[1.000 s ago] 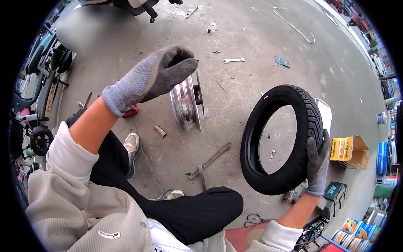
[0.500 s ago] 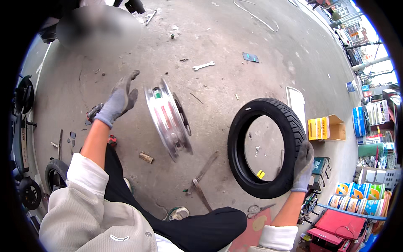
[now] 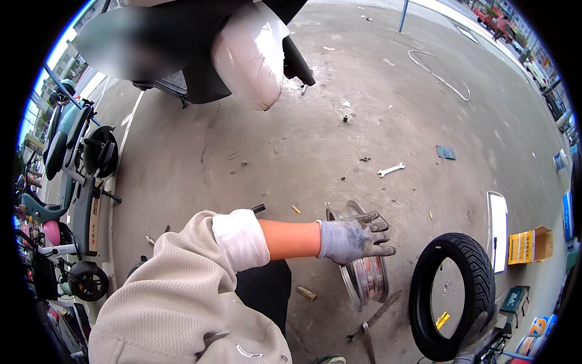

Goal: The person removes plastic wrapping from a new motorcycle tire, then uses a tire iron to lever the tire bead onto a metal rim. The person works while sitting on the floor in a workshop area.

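Observation:
My left hand (image 3: 357, 236), in a grey work glove, reaches across a silver wheel rim (image 3: 371, 282) with its fingers spread. The glove covers the rim's upper part, and I cannot tell whether it touches. Standing on the concrete, the rim has reddish marks round its channel. To the right a black tyre (image 3: 482, 276) stands upright, its tread facing right. At the tyre's lower right side, my gloved right hand (image 3: 478, 341) grips the tread, its fingers partly hidden in the shade.
A wrench (image 3: 391, 170) lies beyond the rim, and a flat metal bar (image 3: 383, 308) lies near its lower end. A short wooden piece (image 3: 306, 293) is nearer me. A yellow carton (image 3: 528, 246) stands right of the tyre; parked scooters (image 3: 85, 200) line the left.
My left hand has swung right, from beside the rim to over it. My view has turned up and left, so rim and tyre sit lower and further right. The right hand stays at the tyre.

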{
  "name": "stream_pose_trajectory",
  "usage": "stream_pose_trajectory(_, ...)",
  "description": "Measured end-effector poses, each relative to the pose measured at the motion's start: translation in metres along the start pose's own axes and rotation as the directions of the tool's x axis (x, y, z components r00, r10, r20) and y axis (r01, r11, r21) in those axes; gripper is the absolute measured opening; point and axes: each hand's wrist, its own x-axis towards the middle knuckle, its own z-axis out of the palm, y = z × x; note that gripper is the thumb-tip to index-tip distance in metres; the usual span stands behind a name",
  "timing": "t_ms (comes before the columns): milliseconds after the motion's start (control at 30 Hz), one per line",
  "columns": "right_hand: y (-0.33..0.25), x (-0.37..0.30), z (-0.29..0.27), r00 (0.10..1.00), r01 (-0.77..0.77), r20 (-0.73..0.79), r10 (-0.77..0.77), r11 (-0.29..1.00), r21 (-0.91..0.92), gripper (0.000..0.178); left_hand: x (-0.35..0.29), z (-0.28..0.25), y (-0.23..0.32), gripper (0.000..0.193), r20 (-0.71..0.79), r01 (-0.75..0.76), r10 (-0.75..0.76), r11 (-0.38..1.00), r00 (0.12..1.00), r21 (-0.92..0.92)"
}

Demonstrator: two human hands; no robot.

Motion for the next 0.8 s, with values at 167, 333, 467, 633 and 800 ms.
stream_pose_trajectory(167,-0.024,-0.006,-0.008,0.994,0.053,-0.091,-0.053,0.999,-0.004,0.061,0.046,0.004,0.009,0.064,0.110,-0.099,0.093,0.994,0.990,0.054)
stream_pose_trajectory(333,-0.051,0.003,-0.006,0.982,0.113,-0.151,-0.115,0.993,-0.026,0.061,0.083,-0.025,0.021,0.059,0.283,-0.019,0.044,0.996,0.958,-0.090)
stream_pose_trajectory(467,-0.038,0.005,-0.002,0.992,-0.002,-0.126,0.003,1.000,0.005,0.055,0.127,-0.009,0.003,0.070,0.648,0.280,-0.083,0.937,0.757,-0.207)
stream_pose_trajectory(633,-0.030,0.027,-0.009,0.996,0.004,-0.088,0.000,0.999,0.041,0.059,0.152,0.079,-0.026,0.071,0.828,0.438,-0.046,0.864,0.559,-0.247)
stream_pose_trajectory(800,-0.011,0.032,-0.007,0.991,0.061,-0.129,-0.046,0.991,0.121,0.050,0.188,0.153,-0.054,0.077,0.917,0.559,0.087,0.769,0.389,-0.311)
